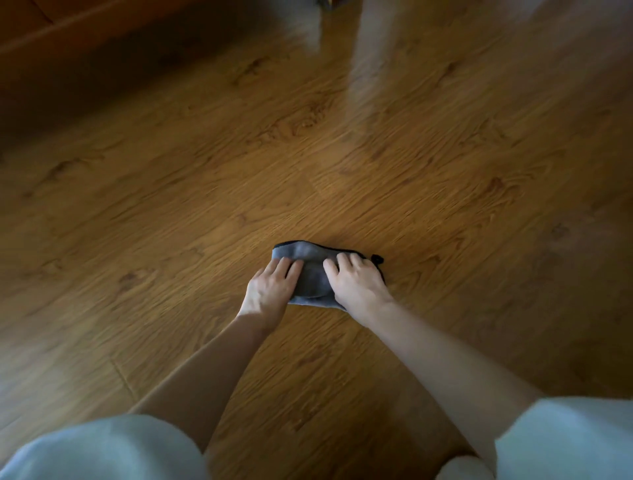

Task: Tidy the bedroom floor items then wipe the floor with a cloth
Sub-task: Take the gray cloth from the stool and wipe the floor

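- Cloth (310, 270): grey, folded, lying on the wood floor (445, 178) in front of the person; long axis runs left to right, tilted slightly, dark loop at its right end.
- Left hand (270, 291): fingers fairly straight, pressing the cloth's left part flat.
- Right hand (356, 281): fingers spread and slightly bent, pressing the right part.
- Purpose, as judged: both palms bear down so the cloth stays bunched and grips the boards for wiping.
- No loose items in view nearby.

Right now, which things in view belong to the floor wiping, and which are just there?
Job: grey cloth, left hand and right hand pressing it, wooden floor.
Just there: dark blurred object at the top edge, unidentifiable.
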